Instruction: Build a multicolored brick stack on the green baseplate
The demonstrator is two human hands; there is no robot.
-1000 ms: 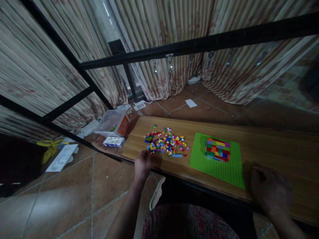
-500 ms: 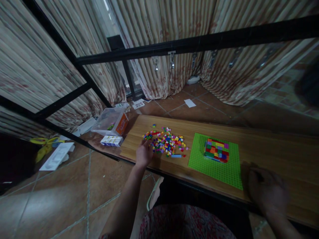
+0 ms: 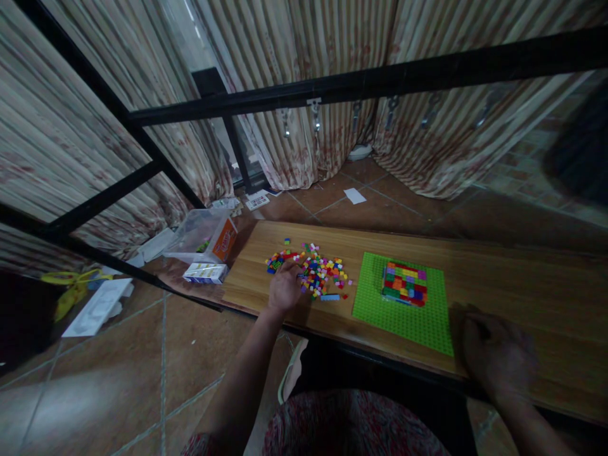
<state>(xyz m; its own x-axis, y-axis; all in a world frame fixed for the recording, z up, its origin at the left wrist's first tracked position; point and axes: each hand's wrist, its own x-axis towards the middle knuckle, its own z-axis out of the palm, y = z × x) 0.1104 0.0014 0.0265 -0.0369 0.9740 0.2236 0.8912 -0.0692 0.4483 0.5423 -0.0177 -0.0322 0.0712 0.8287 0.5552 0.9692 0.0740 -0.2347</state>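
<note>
My left hand (image 3: 285,287) reaches over the left part of a heap of small toy building bricks (image 3: 323,271) in many colours. Its fingers stretch forward and down among the bricks, touching them, and no brick shows held in them. A bright green baseplate (image 3: 370,304) lies to the right of the heap. On it stands a block of joined multicoloured bricks (image 3: 405,284), with red, yellow, green, orange and blue on top. Beside the plate's right edge, my right hand (image 3: 498,348) rests on the table in shadow, its fingers curled in, with nothing visible in them.
The bricks and plate are on a long wooden table (image 3: 522,278). Left of it are a clear plastic bin (image 3: 192,234) with an orange label and a small white-and-purple box (image 3: 206,272). A black metal frame (image 3: 285,98) crosses in front of striped curtains (image 3: 332,38).
My left hand has moved right and slightly deeper into the brick heap. The right hand stays beside the baseplate. The whole view has shifted a little.
</note>
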